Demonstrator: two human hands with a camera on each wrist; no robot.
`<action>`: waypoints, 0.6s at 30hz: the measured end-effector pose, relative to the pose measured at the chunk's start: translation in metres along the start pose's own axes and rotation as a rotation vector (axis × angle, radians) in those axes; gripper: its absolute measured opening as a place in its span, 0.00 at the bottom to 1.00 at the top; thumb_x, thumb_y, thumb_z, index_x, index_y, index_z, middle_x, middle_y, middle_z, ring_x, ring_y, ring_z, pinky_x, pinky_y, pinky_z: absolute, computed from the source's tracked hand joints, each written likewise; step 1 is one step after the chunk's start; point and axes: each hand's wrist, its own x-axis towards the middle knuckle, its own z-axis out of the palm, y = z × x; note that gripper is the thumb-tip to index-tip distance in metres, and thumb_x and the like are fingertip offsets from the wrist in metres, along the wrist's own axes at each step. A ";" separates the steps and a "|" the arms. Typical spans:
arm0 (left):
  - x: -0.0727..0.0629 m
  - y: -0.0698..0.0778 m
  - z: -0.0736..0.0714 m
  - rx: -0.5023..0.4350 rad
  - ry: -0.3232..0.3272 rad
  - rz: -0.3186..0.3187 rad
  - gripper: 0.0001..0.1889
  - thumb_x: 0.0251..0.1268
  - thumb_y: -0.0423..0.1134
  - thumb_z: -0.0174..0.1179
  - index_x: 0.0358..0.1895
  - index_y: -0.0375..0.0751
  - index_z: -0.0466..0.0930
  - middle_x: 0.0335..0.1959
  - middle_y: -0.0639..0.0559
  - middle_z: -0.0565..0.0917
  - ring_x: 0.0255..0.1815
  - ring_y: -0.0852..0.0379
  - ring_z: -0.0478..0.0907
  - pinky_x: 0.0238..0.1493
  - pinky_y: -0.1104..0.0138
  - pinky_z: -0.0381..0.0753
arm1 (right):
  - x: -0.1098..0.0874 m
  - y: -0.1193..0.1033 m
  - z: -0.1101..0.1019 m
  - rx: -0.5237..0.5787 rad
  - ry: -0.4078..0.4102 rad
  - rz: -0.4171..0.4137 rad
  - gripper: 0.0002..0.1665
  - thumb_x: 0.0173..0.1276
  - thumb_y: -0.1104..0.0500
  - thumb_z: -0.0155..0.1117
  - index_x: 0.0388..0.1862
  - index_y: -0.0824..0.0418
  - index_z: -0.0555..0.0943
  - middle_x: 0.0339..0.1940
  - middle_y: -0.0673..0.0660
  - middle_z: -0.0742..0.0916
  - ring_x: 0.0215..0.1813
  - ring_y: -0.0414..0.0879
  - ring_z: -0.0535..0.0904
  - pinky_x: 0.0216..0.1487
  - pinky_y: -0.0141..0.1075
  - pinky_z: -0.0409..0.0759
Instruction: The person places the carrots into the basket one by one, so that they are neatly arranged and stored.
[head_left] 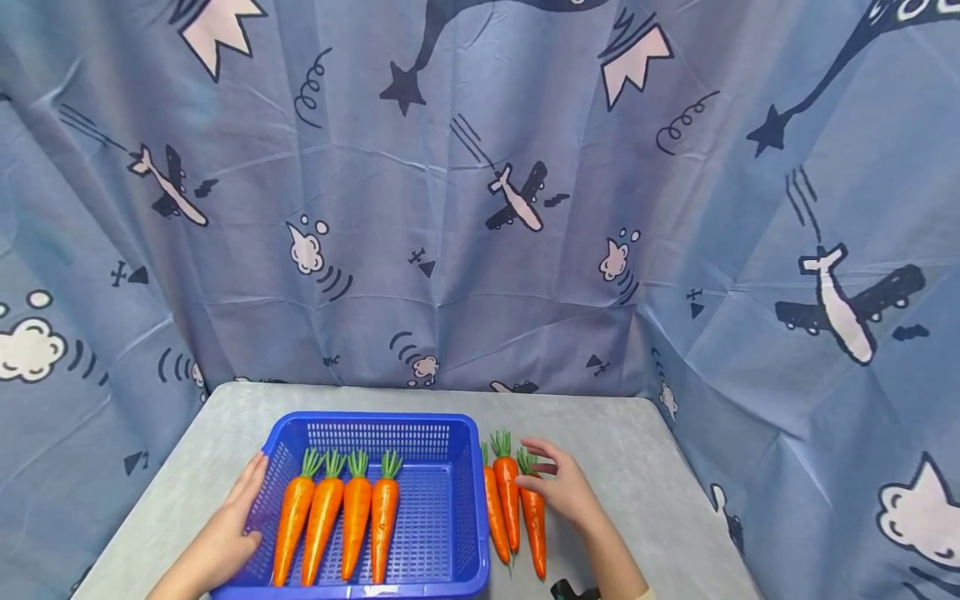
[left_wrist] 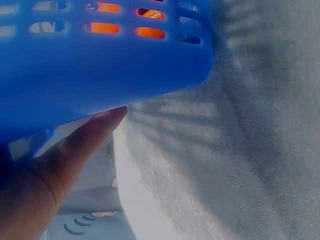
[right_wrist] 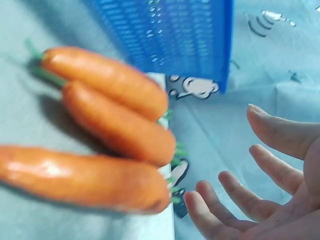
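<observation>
A blue plastic basket (head_left: 420, 521) holds several orange carrots with green tops lying side by side, among them one carrot (head_left: 386, 529) nearest its middle. My left hand (head_left: 225, 529) rests against the basket's left side with fingers extended; in the left wrist view a digit (left_wrist: 75, 150) touches the blue wall. Right of the basket, three carrots lie on the table, the middle one (head_left: 507, 504) close to the left one (head_left: 495, 517). Over the top of the rightmost carrot (head_left: 534, 533) hovers my right hand (head_left: 562, 483), fingers spread and apart from it in the right wrist view.
The pale grey table (head_left: 630, 467) extends to the right of the loose carrots. A patterned blue curtain (head_left: 450, 250) hangs behind and at both sides. A small black object (head_left: 572, 590) shows beside the right wrist at the bottom edge.
</observation>
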 end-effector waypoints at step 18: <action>0.001 0.000 -0.002 -0.021 -0.021 -0.031 0.54 0.46 0.16 0.54 0.82 0.34 0.41 0.82 0.31 0.40 0.77 0.20 0.44 0.77 0.58 0.36 | 0.004 0.039 -0.003 -0.071 -0.047 0.125 0.36 0.55 0.67 0.77 0.65 0.61 0.79 0.63 0.72 0.80 0.56 0.63 0.82 0.43 0.50 0.86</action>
